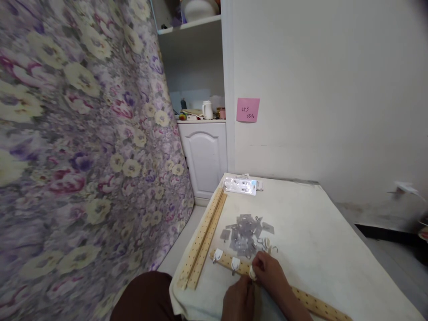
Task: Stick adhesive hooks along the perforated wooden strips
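A narrow wooden strip (225, 259) dotted with small dark holes lies slantwise across the near part of the table. Two white hooks (235, 264) with metal ends sit on its left part. My right hand (269, 271) is closed in a pinch at a third white hook (252, 273) on the strip. Just below it, my left hand (238, 299) has its fingers curled at the strip's near edge, by that same hook; its fingertips are partly hidden. Beyond the strip lies a loose pile of clear plastic pieces (246, 229) and small metal hooks (265, 244).
Two longer dotted wooden strips (203, 240) lie along the left edge of the cloth-covered table (301, 223). A clear plastic package (239, 185) rests at the far end. A flowered curtain (100, 133) hangs at left; a white wall (317, 89) stands behind.
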The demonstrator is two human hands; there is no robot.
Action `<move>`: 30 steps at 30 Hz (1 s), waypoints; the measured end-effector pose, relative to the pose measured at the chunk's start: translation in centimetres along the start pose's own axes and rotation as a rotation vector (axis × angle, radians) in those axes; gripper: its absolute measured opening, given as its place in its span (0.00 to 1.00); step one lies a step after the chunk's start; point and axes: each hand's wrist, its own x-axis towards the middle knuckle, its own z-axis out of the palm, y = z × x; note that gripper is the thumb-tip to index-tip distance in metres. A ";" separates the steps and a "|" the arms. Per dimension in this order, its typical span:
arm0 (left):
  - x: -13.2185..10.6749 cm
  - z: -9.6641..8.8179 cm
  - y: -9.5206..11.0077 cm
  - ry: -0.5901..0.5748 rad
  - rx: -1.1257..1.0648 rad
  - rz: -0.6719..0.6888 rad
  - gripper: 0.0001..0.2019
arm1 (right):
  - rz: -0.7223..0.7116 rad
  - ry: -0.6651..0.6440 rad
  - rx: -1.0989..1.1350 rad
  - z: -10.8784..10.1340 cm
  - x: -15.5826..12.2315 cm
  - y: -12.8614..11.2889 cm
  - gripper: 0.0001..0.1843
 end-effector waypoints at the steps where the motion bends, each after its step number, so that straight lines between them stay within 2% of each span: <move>1: -0.1 -0.3 0.3 -0.018 0.016 -0.003 0.13 | 0.002 -0.003 0.004 0.0 0.0 0.0 0.08; 7: -0.3 -1.3 1.6 -0.063 0.119 -0.017 0.14 | 0.026 -0.045 0.030 -0.1 0.1 -0.2 0.04; 16: 0.1 -1.5 1.7 -0.089 0.057 -0.017 0.14 | 0.176 -0.155 -0.014 -1.0 0.9 0.1 0.04; 30: -0.4 -1.8 1.7 -0.041 -0.022 0.023 0.10 | 0.179 -0.222 0.055 -0.8 2.1 1.2 0.07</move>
